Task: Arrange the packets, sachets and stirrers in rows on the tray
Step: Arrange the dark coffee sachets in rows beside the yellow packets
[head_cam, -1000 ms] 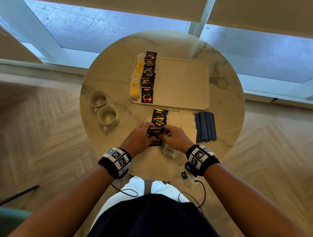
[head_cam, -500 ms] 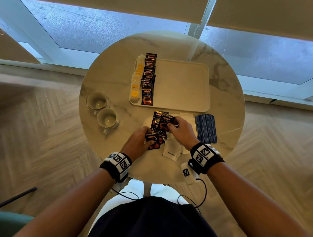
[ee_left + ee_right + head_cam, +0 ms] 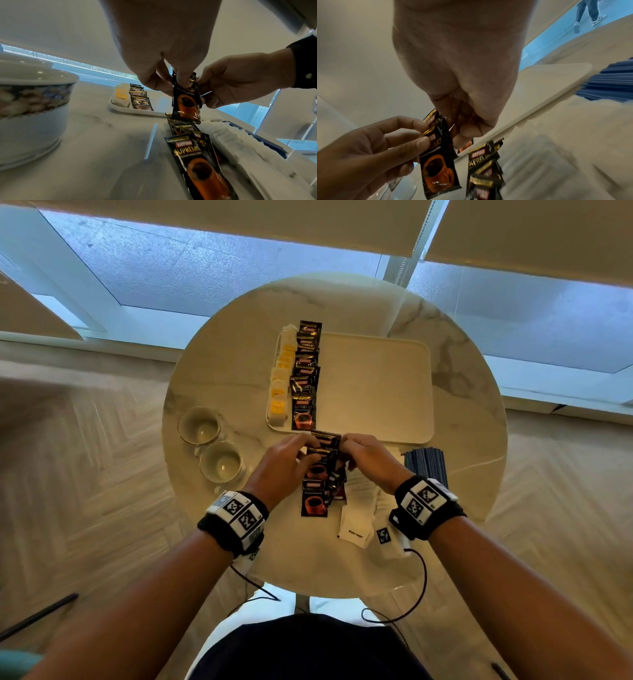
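1. Two cups [image 3: 209,445]: upright on the table [image 3: 462,392], left of the work, apparently kept out of the sorting lane.
2. Tray [image 3: 376,385]: cream, beyond the hands. Its left edge carries a row of yellow-and-white sachets [image 3: 280,386], and just beside it a row of black coffee packets [image 3: 305,385], overlapped like shingles, probably to fit more in the row. The rest of the tray is bare.
3. Left hand [image 3: 282,465]: fingers curled, pinching the held packets [image 3: 186,100] at their left edge.
4. Held packets: at least two, fanned, lifted just short of the tray's near rim; likely being squared before starting the next row.
5. Loose packets [image 3: 317,496]: piled on the table under the hands, awaiting placing.
6. Right hand [image 3: 368,462]: fingers curled, pinching the same packets at the right edge.
7. White sachets [image 3: 356,525]: loose near the right wrist.
8. Blue stirrers [image 3: 426,465]: bundled, far right, not yet placed.
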